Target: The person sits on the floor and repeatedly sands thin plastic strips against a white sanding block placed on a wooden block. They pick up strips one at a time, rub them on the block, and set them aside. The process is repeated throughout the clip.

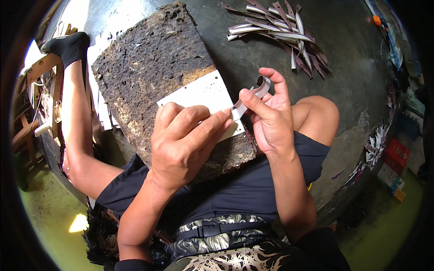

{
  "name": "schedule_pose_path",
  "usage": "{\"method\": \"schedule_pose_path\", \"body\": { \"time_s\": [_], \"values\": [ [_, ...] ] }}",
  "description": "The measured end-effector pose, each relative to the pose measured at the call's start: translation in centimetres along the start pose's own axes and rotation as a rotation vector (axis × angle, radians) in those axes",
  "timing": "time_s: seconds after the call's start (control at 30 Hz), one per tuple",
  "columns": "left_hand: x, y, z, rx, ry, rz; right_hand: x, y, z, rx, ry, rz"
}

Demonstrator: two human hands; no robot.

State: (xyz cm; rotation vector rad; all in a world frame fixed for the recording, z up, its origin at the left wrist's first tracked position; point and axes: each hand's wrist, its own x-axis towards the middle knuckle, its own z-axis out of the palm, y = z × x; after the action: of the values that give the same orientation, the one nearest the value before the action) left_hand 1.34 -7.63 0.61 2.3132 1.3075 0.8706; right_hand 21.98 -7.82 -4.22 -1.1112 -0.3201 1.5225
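In the middle of the frame I see my right hand (270,118) closed on a narrow curved strip (253,95), thumb pressed on its top face and fingers wrapped behind it, so the strip's upper end curls over the index finger. My left hand (183,140) is shut down to a pinch, its thumb and index fingertip meeting at the strip's lower end, just right of centre. Both hands hover over a white perforated card (199,97), which lies on a rough, dark, crumbling board (149,58) slanting from the upper middle down to my lap. The left hand covers the card's lower part; I cannot tell whether it touches the card.

At the upper right, well apart from the hands, a loose pile of cut strips (282,31), white and brownish, lies on the dark grey floor (352,58). At the right edge of the frame stand a red box (398,153) and small packets beside scattered offcuts.
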Motion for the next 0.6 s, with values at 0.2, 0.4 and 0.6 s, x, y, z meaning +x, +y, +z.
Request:
{"method": "schedule_pose_path", "body": {
  "time_s": [0.2, 0.4, 0.6],
  "values": [
    [0.8, 0.1, 0.2, 0.042, -0.020, 0.032, 0.2, 1.0, -0.7, -0.058, 0.016, -0.013],
    [1.4, 0.3, 0.5, 0.073, -0.028, 0.034, 1.9, -0.2, -0.7, -0.243, 0.215, -0.165],
    [3.2, 2.1, -3.6, 0.016, 0.095, 0.133, -2.2, -7.0, 2.3, -0.917, -0.488, -0.388]
  ]
}}
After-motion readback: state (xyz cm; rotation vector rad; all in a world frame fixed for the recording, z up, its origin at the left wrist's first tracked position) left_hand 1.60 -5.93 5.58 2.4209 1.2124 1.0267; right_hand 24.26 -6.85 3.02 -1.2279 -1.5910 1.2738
